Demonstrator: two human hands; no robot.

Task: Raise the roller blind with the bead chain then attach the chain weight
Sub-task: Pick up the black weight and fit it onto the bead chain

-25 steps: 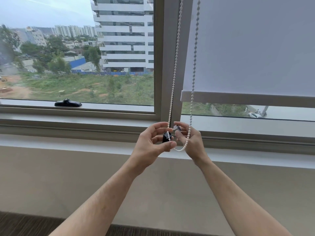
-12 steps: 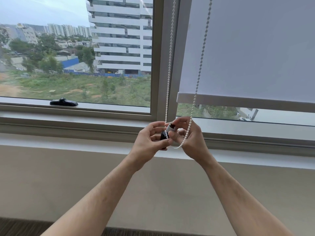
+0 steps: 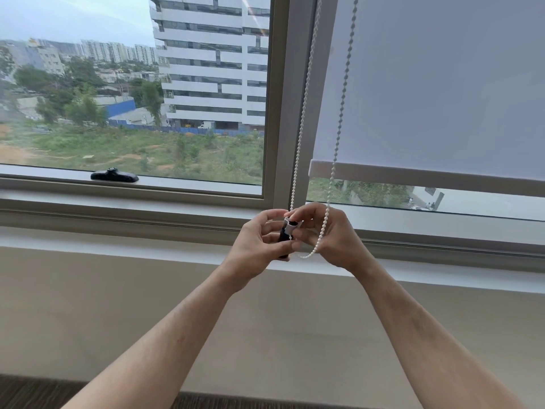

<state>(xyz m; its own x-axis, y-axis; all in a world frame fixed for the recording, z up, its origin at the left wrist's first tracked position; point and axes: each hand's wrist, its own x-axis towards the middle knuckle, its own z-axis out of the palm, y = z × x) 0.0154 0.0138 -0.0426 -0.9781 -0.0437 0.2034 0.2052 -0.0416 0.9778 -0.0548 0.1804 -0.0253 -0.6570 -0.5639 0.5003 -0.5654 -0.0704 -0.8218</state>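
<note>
Chain weight [image 3: 287, 233] now stands more upright between left hand [image 3: 259, 240] and right hand [image 3: 330, 237].

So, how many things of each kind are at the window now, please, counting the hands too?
Hands: 2 (left hand, right hand)
Bead chain: 1
Chain weight: 1
Roller blind: 1
Black window handle: 1
Total: 6

We note the roller blind [image 3: 436, 84] right of the window post [image 3: 284, 113], bead chain [image 3: 303, 98] hanging between them. A latch [image 3: 114, 175] sits on the sill, well left. The chain weight [image 3: 287, 231] lies between both hands, below the blind.
</note>
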